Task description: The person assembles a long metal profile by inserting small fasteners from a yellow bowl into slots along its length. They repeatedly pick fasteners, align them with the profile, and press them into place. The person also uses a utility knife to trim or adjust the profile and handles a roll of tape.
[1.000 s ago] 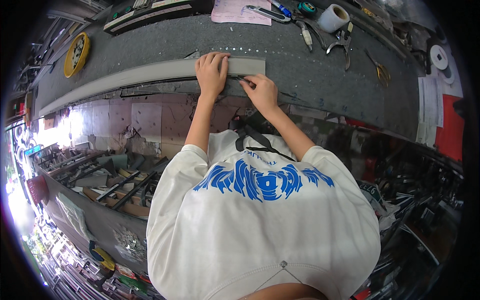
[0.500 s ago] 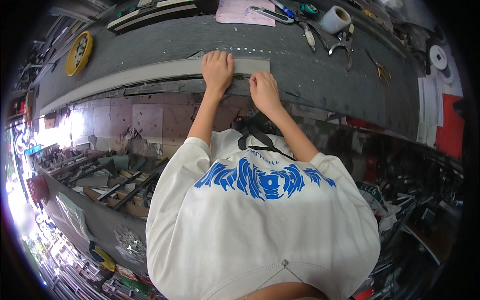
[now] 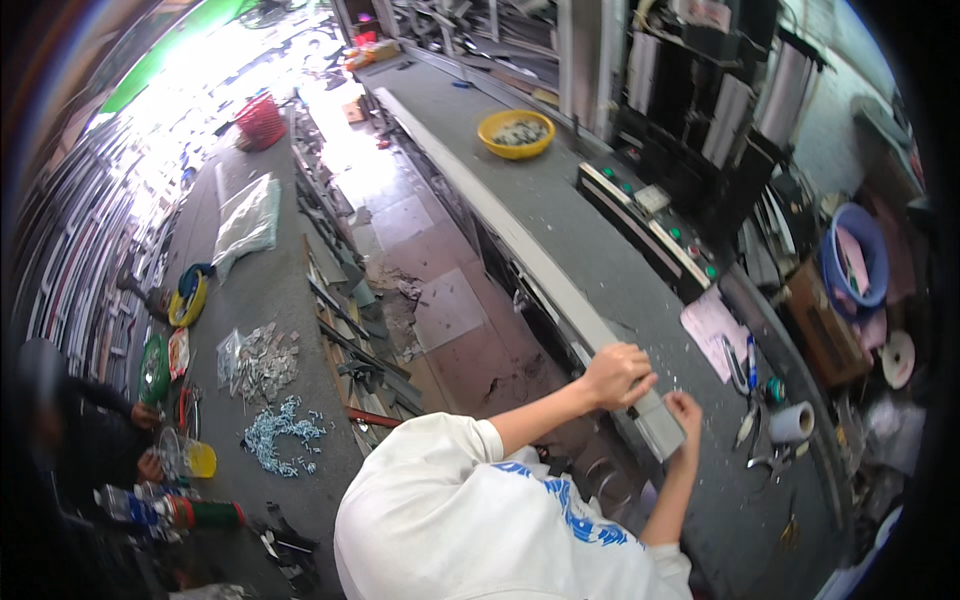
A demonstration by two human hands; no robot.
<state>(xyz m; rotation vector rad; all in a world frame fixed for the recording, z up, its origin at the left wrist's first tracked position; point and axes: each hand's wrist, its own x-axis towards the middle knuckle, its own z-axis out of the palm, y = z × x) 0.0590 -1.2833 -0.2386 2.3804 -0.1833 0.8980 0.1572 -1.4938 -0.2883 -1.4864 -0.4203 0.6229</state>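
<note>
A long, light grey flat profile (image 3: 545, 270) lies along the near edge of the dark workbench and reaches far toward the bright end of the room. Close to its near end, my left hand (image 3: 618, 376) is curled down on the strip with bent fingers. My right hand (image 3: 684, 412) is beside the end of the same profile, fingers drawn together at its edge. Whatever those fingertips may pinch is too small to make out.
On my bench are a yellow bowl (image 3: 516, 134) of small parts, a pink paper sheet (image 3: 714, 332), a utility knife, pliers (image 3: 770, 455) and a clear roll (image 3: 792, 423). Across the aisle, another person's hand (image 3: 150, 465) is near a plastic cup, by blue screws (image 3: 280, 437).
My view has swung left along the bench, bringing the aisle and second table in. My left hand now curls on the profile where it lay flatter; my right hand is by the profile's end.
</note>
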